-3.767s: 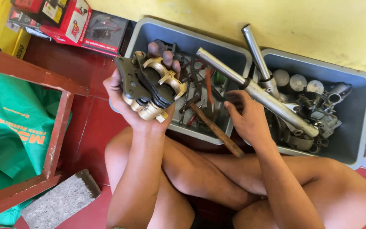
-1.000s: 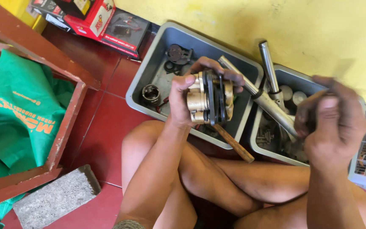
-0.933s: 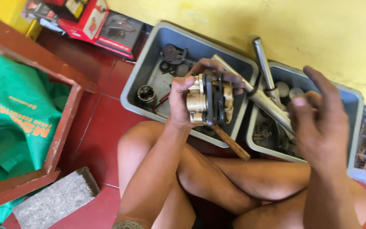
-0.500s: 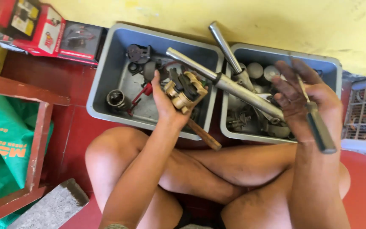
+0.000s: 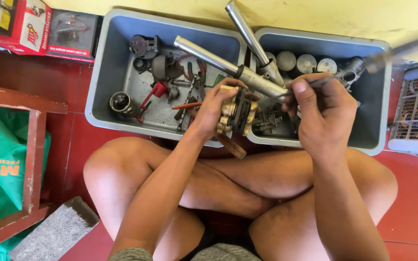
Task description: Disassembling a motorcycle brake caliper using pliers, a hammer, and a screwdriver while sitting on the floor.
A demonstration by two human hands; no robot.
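The person sits cross-legged on the red floor (image 5: pixel 407 212) before 2 grey bins. The left hand (image 5: pixel 214 108) is clenched around a gold-coloured brake caliper (image 5: pixel 238 115), holding it in the air over the near rim where the left bin (image 5: pixel 103 72) meets the right bin (image 5: pixel 378 125). The right hand (image 5: pixel 322 108) is closed on a thin metal tool (image 5: pixel 393 50) whose blurred far end points up and to the right; its near tip, aimed towards the caliper, is hidden behind the fingers. A long steel tube (image 5: pixel 228 65) lies across both bins just behind the caliper. The caliper has no support beneath it, so a hard push from the tool could twist it out of the palm and drop it among the loose parts or onto the bare legs (image 5: pixel 267 179); the tip could also slip and jab the left fingers.
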